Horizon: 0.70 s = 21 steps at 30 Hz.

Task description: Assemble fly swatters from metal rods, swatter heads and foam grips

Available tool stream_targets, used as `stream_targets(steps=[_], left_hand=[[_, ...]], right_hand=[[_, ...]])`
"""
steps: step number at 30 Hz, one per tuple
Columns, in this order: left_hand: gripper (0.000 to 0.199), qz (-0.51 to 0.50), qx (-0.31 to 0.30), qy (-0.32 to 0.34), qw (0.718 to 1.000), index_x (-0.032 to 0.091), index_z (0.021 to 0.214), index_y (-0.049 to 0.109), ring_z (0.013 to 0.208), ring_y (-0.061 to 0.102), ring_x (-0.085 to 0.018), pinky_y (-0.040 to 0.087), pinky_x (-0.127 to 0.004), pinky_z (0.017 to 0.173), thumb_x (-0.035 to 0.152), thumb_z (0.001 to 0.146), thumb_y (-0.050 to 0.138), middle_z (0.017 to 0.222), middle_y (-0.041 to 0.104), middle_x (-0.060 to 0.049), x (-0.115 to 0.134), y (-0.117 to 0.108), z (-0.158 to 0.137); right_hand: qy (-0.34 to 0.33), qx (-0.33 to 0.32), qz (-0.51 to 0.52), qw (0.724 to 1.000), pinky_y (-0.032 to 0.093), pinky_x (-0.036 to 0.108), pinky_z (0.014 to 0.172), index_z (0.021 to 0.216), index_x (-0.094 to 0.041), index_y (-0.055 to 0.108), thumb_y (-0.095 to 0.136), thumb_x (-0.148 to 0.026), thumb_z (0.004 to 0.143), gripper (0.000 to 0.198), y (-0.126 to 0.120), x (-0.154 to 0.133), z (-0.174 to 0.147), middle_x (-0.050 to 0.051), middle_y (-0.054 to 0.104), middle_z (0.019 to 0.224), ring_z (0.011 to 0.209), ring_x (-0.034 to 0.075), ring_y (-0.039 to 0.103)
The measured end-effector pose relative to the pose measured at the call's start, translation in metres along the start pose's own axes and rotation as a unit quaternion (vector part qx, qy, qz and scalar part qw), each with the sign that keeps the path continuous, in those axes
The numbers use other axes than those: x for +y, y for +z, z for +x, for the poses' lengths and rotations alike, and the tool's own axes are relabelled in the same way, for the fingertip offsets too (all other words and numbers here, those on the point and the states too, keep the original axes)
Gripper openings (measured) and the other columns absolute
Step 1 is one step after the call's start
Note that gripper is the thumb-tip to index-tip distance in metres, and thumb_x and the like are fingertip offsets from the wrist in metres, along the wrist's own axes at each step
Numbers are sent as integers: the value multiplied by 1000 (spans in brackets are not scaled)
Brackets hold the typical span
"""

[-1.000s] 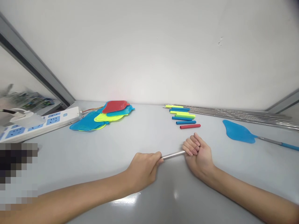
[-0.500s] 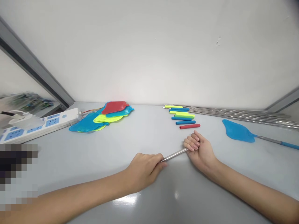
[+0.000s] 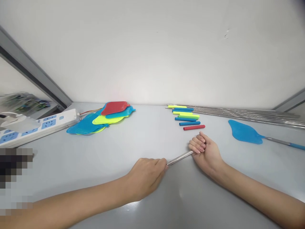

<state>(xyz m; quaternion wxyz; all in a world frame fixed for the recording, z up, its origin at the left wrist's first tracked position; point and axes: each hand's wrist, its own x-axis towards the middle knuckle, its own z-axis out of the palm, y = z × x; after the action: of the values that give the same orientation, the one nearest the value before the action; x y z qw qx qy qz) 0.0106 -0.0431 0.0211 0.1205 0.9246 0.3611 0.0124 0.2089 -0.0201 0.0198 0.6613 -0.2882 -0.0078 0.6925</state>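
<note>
A silver metal rod (image 3: 180, 157) with ring-like steps near its left end slants between my two hands above the grey table. My left hand (image 3: 147, 175) is closed around the left end, back of the hand up, its thumb mostly hidden. On the other end, my right hand (image 3: 206, 155) is closed with the fingers curled over and the fingernails showing. Just beyond the right hand lies a red tube (image 3: 194, 127), with several blue and yellow tubes behind it. To the right rests a blue fly swatter (image 3: 246, 132) with a metal shaft and blue grip.
Red, blue and yellow swatter heads (image 3: 114, 108) lie overlapped at the back left. A white power strip (image 3: 57, 121) with a plug and adapter stands left of them. Several long metal rods (image 3: 238, 114) lie along the wall at the back right.
My left hand has rolled so that its thumb has gone mostly out of sight. Both hands still grip the rod; the view has shifted slightly.
</note>
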Motion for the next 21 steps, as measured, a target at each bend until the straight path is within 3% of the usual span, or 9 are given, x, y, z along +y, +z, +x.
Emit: stream_targets(steps=[9, 21], left_hand=[[21, -134, 2, -24, 991, 20, 66, 24, 42, 30, -10, 24, -20, 44, 22, 86, 18, 52, 34, 5, -6, -5, 3], [18, -116, -9, 2, 993, 20, 67, 26, 43, 31, -10, 25, -20, 45, 19, 84, 21, 53, 38, 5, -6, -5, 2]], right_hand=[[-48, 35, 30, 998, 22, 17, 29, 52, -17, 23, 43, -14, 76, 31, 1, 8, -14, -8, 16, 42, 32, 4, 19], [-59, 37, 18, 997, 21, 16, 28, 52, -17, 25, 45, -17, 76, 32, 2, 12, -13, -9, 16, 41, 32, 4, 18]])
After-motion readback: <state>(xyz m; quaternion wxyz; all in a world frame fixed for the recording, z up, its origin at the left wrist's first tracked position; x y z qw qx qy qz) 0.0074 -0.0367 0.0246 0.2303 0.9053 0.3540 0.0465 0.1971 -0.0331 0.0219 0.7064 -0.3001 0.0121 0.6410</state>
